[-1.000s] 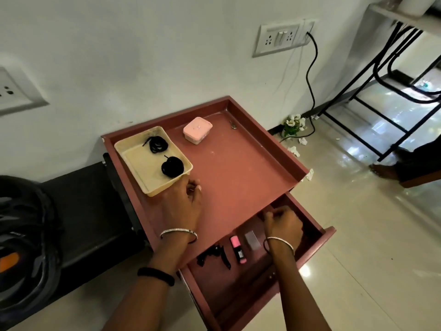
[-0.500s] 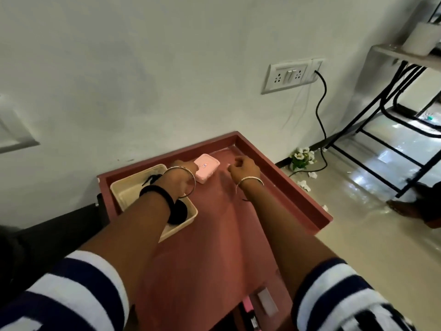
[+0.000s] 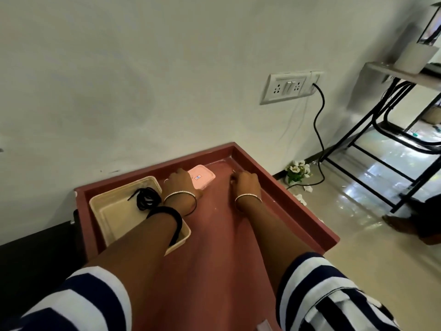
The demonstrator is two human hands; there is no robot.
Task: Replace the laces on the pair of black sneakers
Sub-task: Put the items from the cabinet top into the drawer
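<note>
Coiled black laces [image 3: 146, 199] lie in a cream tray [image 3: 112, 211] at the back left of the red table top [image 3: 214, 235]. No sneakers are in view. My left hand [image 3: 181, 185] reaches past the tray, and its curled fingers and thumb hold the left side of a small pink box [image 3: 202, 177] near the wall. My right hand [image 3: 245, 183] lies to the right of the box, fingers curled toward a tiny metal piece [image 3: 234, 171] at its fingertips. Whether it holds that piece is hidden.
The table has a raised red rim [image 3: 281, 194] and stands against a white wall with a socket plate [image 3: 290, 87] and a black cable [image 3: 318, 130]. White flowers [image 3: 298, 167] lie on the floor. A black metal frame [image 3: 381, 149] stands at right.
Both hands left the table front and the open drawer and reached to the back. The left hand has settled on the pink box and the right hand near the metal piece.
</note>
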